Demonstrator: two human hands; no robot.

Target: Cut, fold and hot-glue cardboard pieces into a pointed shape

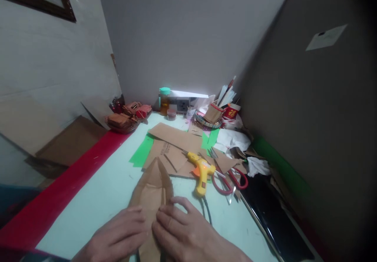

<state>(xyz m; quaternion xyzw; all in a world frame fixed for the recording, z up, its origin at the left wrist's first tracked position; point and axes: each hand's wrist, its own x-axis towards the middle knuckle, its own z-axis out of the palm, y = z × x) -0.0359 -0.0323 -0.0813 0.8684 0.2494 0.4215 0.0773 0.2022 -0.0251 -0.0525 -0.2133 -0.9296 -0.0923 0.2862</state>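
Note:
A brown cardboard piece (151, 195), shaped like a boat hull with a pointed far end and raised sides, lies in front of me. My left hand (118, 232) holds its left side, fingers bent over the edge and thumb out of sight. On the opposite side, my right hand (184, 226) grips the raised right wall, with its fingertips inside the piece. Just beyond my right hand lies a yellow glue gun (202, 171), its nozzle over flat cardboard sheets (176, 136). Red-handled scissors (226, 181) are to the right of the glue gun.
Green paper (141, 152) sticks out under the cardboard. A shiny black panel (273, 218) runs along the right side. At the back stand a bottle with a turquoise lid (165, 101) and a cardboard holder (213, 113) with sticks. Several red-brown objects (123, 118) sit back left.

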